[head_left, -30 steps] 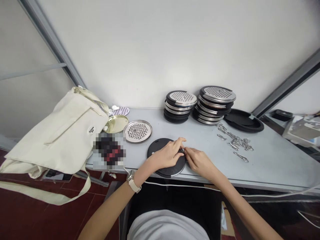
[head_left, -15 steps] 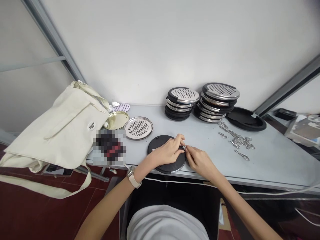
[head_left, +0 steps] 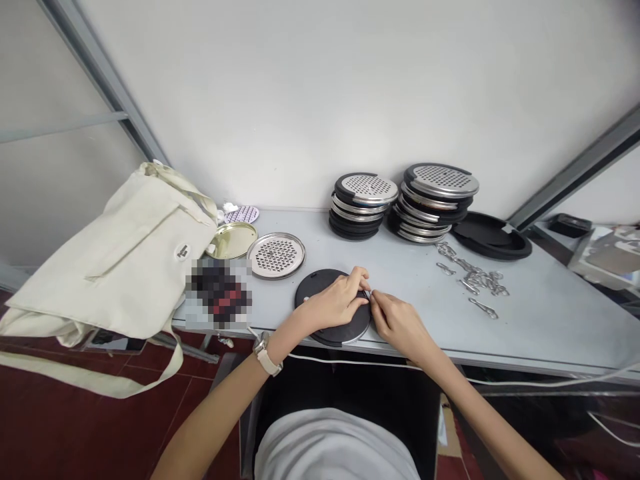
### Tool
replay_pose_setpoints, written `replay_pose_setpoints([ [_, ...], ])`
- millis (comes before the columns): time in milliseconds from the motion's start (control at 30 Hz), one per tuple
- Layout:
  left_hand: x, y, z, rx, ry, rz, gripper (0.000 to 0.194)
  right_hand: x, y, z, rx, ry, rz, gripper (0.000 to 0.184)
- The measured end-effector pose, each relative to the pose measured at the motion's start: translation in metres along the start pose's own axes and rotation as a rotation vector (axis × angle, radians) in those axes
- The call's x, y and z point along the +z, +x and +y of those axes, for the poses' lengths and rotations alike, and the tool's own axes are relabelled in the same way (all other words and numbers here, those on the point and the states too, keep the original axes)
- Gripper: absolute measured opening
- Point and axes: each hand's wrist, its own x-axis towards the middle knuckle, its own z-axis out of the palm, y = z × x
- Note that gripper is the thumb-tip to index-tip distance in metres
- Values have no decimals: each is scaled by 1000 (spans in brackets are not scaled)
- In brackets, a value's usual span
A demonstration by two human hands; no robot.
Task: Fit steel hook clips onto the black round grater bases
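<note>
A round black disc (head_left: 320, 283) lies flat near the table's front edge, a strip of metal rim showing at its lower right. Across it rests my left hand (head_left: 336, 303), its thumb and fingers closed in a pinch over the disc's right side. My right hand (head_left: 397, 323) meets it at that edge, thumb and forefinger pressed together. Something small and shiny shows between the fingertips, too small and covered to name. To the right lie loose metal snap hooks (head_left: 477, 277), and one separate snap hook (head_left: 483, 308) sits closest to my right hand.
Two stacks of round grater plates, a left stack (head_left: 363, 207) and a right stack (head_left: 437, 203), stand by the wall. A black round tray (head_left: 493, 237) is beside them. Left are a grater plate (head_left: 277, 255), a gold-coloured lid (head_left: 233, 241) and a cream bag (head_left: 120, 257).
My hands stay pinched at the same edge of the disc, with barely any finger movement. The view has shifted very slightly.
</note>
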Motion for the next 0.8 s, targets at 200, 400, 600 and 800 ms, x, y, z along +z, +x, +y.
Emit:
replay_pose_setpoints([
  [200,1,0,-1,11,8,4,35,0,0,1,2,29,-7,23],
  [400,-2,-1,2,7,20,5,35,-3,-2,3,-9,76,18,24],
  [600,-4,-2,5,-11,6,-13,35,-5,-2,0,24,177,33,25],
  [800,-4,-2,4,-18,-18,-17,36,-5,-2,0,108,347,65,19],
])
